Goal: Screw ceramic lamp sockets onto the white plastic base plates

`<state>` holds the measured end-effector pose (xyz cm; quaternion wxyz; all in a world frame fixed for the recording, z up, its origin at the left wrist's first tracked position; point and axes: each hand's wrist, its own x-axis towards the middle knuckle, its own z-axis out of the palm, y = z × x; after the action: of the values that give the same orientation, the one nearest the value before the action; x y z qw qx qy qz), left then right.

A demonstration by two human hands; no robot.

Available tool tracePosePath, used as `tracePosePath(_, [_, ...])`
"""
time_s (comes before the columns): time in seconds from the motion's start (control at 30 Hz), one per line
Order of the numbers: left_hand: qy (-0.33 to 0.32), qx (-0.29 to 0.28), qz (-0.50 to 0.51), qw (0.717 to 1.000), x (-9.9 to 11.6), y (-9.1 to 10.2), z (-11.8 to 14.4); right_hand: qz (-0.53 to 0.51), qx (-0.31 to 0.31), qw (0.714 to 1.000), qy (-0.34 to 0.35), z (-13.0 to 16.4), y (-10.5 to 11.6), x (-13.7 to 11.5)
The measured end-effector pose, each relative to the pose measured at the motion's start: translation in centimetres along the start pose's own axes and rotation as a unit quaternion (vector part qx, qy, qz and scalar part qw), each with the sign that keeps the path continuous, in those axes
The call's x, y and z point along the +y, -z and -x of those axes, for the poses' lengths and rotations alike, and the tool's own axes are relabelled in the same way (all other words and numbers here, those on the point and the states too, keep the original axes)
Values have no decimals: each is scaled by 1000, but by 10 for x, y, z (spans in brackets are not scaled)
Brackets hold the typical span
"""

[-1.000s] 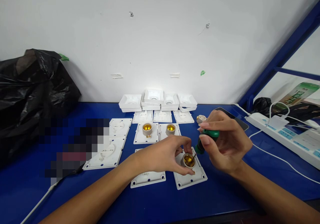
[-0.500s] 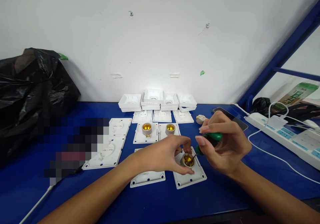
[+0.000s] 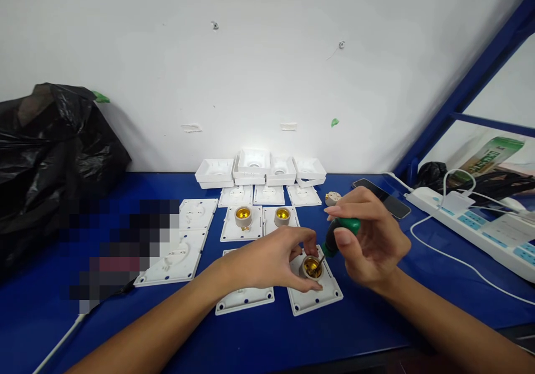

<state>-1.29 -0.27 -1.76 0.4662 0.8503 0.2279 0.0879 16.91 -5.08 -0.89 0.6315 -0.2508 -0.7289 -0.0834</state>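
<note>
A round lamp socket [image 3: 312,267] with a brass-coloured lining sits on a white square base plate [image 3: 317,301]. My left hand [image 3: 284,260] grips the socket's rim between thumb and fingers. In my right hand [image 3: 371,237] is a screwdriver [image 3: 331,238] with a green and black handle, tilted, its tip down inside the socket. Behind are two more base plates, carrying a left socket [image 3: 243,216] and a right socket [image 3: 282,216]. Another white plate [image 3: 246,302] lies partly hidden under my left forearm.
White box-shaped covers [image 3: 215,172] are stacked along the wall. A loose socket part [image 3: 332,198], a phone [image 3: 382,198] and a white power strip [image 3: 463,221] with cables lie to the right. A black plastic bag [image 3: 62,134] stands at left, near more white plates [image 3: 196,215].
My right fingers have shifted on the screwdriver handle, so more of it shows. My left hand keeps its hold on the socket. The whole view has moved slightly.
</note>
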Motion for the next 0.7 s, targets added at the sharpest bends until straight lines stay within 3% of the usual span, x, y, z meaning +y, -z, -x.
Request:
tracePosePath(0.3, [-70,38,-106,991,5,-9,-1,5,34,999,-17,2,-1,6])
tracePosePath(0.57, [-46,50,-154,986,16,-12,0,26,8,999,32,-1,0,5])
tracePosePath(0.7, [-33,55,-151,987,17,-16,-2,-1,-1,1000,24,-2,-2,1])
